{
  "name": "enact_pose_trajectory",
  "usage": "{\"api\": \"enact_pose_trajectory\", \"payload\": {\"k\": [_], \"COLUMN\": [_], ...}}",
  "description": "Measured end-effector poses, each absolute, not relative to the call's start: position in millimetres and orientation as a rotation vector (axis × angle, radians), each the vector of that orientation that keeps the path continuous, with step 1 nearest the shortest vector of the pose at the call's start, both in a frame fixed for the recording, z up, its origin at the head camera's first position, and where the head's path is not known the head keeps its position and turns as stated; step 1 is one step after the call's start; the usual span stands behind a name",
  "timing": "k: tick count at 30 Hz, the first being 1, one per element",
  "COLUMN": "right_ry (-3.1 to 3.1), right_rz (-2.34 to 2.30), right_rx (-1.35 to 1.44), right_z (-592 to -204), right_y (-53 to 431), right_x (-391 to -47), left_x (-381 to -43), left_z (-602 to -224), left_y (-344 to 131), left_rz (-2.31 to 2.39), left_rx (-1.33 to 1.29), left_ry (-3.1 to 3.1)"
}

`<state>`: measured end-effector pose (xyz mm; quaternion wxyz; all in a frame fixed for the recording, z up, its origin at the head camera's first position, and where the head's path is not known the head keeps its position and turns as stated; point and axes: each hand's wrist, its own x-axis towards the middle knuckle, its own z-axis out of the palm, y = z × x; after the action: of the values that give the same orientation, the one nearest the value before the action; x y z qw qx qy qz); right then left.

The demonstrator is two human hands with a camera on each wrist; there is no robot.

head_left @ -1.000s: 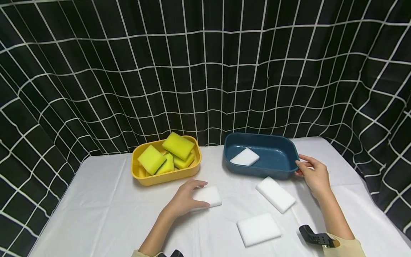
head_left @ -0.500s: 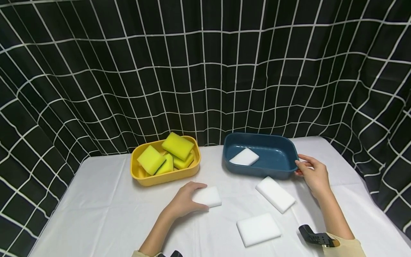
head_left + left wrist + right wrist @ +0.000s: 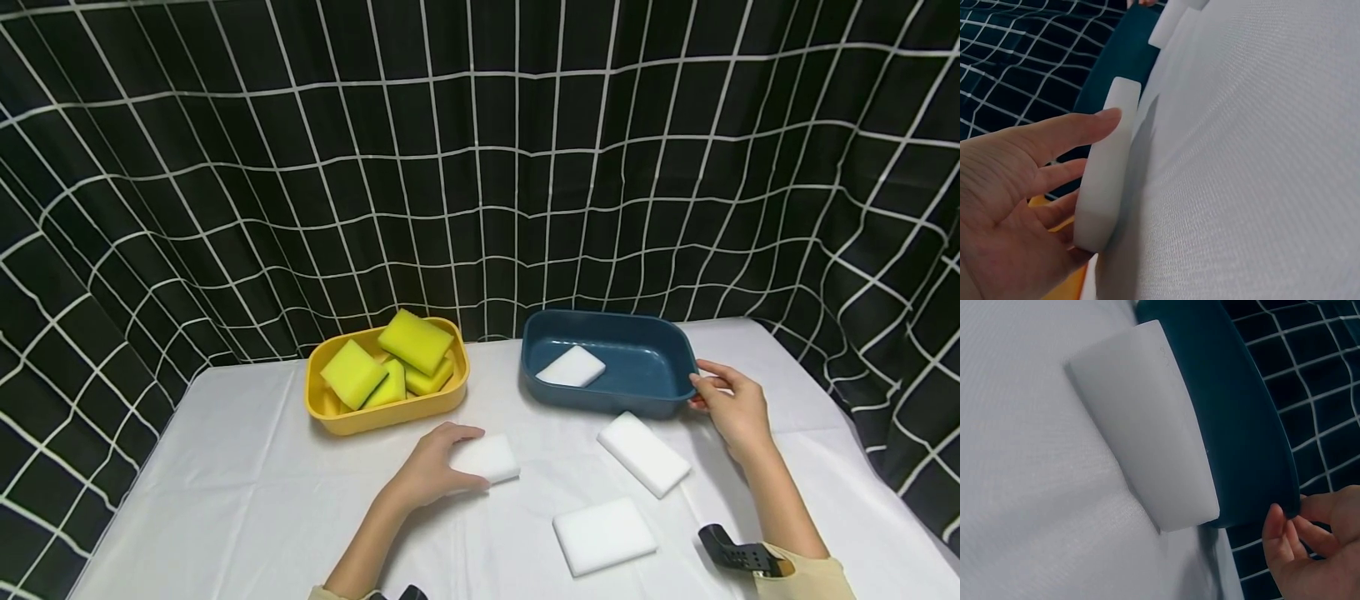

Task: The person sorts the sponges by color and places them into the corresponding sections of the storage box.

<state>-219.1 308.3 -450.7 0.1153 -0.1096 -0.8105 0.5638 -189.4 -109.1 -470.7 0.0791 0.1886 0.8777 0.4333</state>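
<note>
My left hand (image 3: pixel 435 468) holds a white sponge (image 3: pixel 487 458) between thumb and fingers, in front of the yellow bin. In the left wrist view, the thumb (image 3: pixel 1100 125) presses one long edge of that sponge (image 3: pixel 1107 169), while the other fingers reach behind it; a shadow falls on the cloth alongside. At the right, my right hand (image 3: pixel 735 412) pinches the rim at the near right corner of a dark blue bin (image 3: pixel 600 402). Thumb and fingers on that rim also show in the right wrist view. One white sponge (image 3: pixel 572 367) lies inside the blue bin.
Two more white sponges lie on the white cloth, an angled sponge (image 3: pixel 643 454) before the blue bin and a nearer sponge (image 3: pixel 604 536). A yellow bin (image 3: pixel 390 415) holds several yellow sponges (image 3: pixel 416 340). Behind the table hangs a black curtain (image 3: pixel 480 167) with white grid lines.
The left thumb has shifted slightly toward the near side, and the held sponge's right end has moved a touch to the right. The right hand and both bins look unmoved.
</note>
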Motion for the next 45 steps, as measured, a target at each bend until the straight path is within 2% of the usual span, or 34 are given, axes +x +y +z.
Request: {"api": "enact_pose_trajectory", "payload": {"k": [45], "right_ry": [-2.367], "right_rz": [1.662], "right_rx": [-0.314], "right_z": [-452.5], "right_y": [308.9], "right_x": [-219.5], "left_x": [-198.3], "left_z": [-447.1], "left_y": [-92.7], "left_rz": [1.351], "left_rx": [0.572], "left_ry": [2.628]}}
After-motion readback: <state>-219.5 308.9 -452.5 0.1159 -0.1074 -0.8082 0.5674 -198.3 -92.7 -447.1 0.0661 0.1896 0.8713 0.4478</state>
